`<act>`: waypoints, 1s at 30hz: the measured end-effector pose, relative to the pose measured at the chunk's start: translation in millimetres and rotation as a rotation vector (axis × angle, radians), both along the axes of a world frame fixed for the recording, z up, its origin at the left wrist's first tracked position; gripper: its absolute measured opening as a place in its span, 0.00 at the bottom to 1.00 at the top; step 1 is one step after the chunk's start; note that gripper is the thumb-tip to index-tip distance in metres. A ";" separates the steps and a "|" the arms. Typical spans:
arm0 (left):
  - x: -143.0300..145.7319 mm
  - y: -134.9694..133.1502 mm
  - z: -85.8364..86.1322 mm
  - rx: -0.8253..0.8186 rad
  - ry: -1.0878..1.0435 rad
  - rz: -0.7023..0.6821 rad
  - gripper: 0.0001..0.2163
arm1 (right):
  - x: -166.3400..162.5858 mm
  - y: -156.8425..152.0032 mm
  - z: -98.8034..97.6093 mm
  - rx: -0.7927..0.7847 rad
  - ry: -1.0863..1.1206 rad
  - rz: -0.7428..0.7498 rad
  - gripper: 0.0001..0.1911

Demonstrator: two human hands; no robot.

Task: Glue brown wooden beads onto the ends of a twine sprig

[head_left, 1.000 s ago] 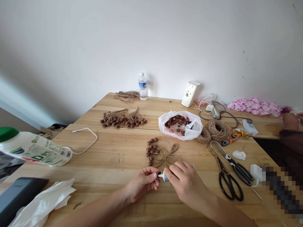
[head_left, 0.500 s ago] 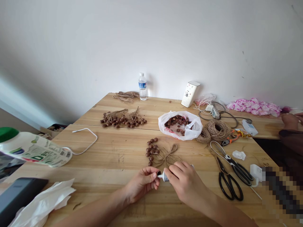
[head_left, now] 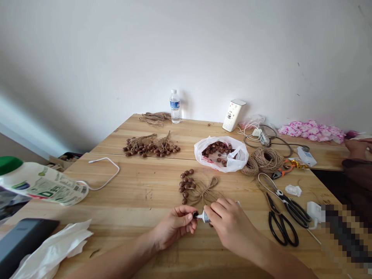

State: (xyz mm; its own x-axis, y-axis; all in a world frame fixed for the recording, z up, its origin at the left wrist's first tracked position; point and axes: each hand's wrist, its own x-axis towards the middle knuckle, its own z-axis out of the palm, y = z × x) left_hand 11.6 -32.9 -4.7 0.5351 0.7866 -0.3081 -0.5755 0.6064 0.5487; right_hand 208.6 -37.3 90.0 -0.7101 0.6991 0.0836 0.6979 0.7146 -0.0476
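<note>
My left hand (head_left: 177,224) pinches a small dark brown nutshell (head_left: 195,214) between thumb and fingers, its hollow side towards the right. My right hand (head_left: 228,221) is closed around a white glue tube (head_left: 206,217), whose narrow nozzle points left and meets the shell's opening. What lies inside the shell is too small to make out. Just beyond my hands is a knotted bundle of twine (head_left: 207,190) with loose strands spread out. Several round brown nuts (head_left: 185,186) lie along its left side.
Farther back stands a white plastic bag (head_left: 199,159) of brown shells, beside twine coils (head_left: 266,159). Finished-looking nut tassels (head_left: 151,146) lie back left. Scissors (head_left: 283,228) and pliers (head_left: 281,172) are on the right; a white bottle (head_left: 49,184) lies left. Another person's hand (head_left: 356,147) shows far right.
My right hand has shifted slightly right, and more of the glue tube shows. The nozzle stays at the shell. My left hand has barely moved.
</note>
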 end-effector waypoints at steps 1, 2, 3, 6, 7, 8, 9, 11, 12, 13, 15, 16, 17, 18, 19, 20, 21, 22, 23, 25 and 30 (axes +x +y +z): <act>-0.1 0.1 -0.2 0.001 0.002 -0.001 0.10 | 0.2 -0.2 0.6 -0.002 -0.005 -0.004 0.13; -0.1 0.1 -0.4 0.001 0.004 -0.001 0.10 | 0.4 -0.3 1.1 -0.004 -0.011 -0.006 0.13; -0.2 0.1 -0.5 0.001 0.007 -0.003 0.10 | 0.7 -0.4 1.4 -0.004 -0.015 -0.007 0.13; -0.1 0.1 -0.2 0.001 0.007 0.003 0.10 | 2.2 -0.3 1.9 0.003 -0.022 -0.012 0.14; 0.0 0.0 0.1 0.002 0.003 0.005 0.10 | 2.8 -0.2 2.0 0.010 -0.022 -0.014 0.14; 0.1 0.0 0.4 0.002 -0.001 0.008 0.10 | 3.5 0.0 2.0 0.016 -0.021 -0.016 0.15; 0.1 -0.1 0.6 0.002 -0.005 0.011 0.10 | 4.2 0.2 2.0 0.022 -0.020 -0.018 0.15; 0.2 -0.4 0.7 0.000 -0.011 0.013 0.10 | 5.5 0.6 1.8 0.030 -0.013 -0.020 0.16; 0.2 -0.5 0.6 -0.001 -0.012 0.012 0.10 | 5.9 0.8 1.5 0.031 -0.008 -0.019 0.16; 0.2 -0.7 0.3 -0.002 -0.012 0.012 0.10 | 6.2 0.9 1.2 0.030 -0.003 -0.018 0.17; 0.1 -0.9 -0.2 -0.001 -0.011 0.010 0.10 | 6.4 1.0 0.4 0.020 0.001 -0.013 0.17; 0.0 -0.9 -0.3 0.000 -0.009 0.010 0.10 | 6.4 1.0 0.0 0.015 0.001 -0.012 0.17; 0.0 -0.9 -0.3 0.000 -0.007 0.011 0.10 | 6.3 1.0 -0.3 0.012 -0.001 -0.012 0.17; -0.1 -0.8 -0.1 -0.001 -0.004 0.011 0.10 | 6.2 1.0 -0.5 0.011 -0.001 -0.013 0.16; -0.1 -0.6 0.3 -0.001 -0.002 0.011 0.10 | 6.0 1.1 -0.5 0.011 0.000 -0.015 0.16; -0.1 -0.5 0.8 -0.002 0.001 0.009 0.10 | 6.0 1.2 -0.4 0.014 0.003 -0.016 0.16; -0.1 -0.3 1.3 -0.002 0.003 0.009 0.09 | 6.0 1.3 -0.2 0.017 0.006 -0.017 0.16; -0.2 -0.2 1.8 -0.002 0.004 0.007 0.09 | 6.0 1.5 0.2 0.019 0.006 -0.019 0.17; -0.2 -0.1 2.2 -0.002 0.004 0.006 0.09 | 6.1 1.7 0.7 0.019 0.004 -0.023 0.17; -0.4 -0.1 2.5 0.000 0.003 0.003 0.09 | 6.5 2.0 1.6 0.013 -0.007 -0.034 0.18; -0.8 -1.0 1.4 0.007 0.002 0.004 0.09 | 7.0 1.6 2.2 -0.007 -0.007 -0.036 0.20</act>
State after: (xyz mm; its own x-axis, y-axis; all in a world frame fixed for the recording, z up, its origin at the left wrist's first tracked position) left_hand 10.8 -34.0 -3.3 0.5314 0.7908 -0.3038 -0.5767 0.6004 0.5540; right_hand 215.5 -35.7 92.2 -0.6854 0.7244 0.0740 0.7231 0.6890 -0.0479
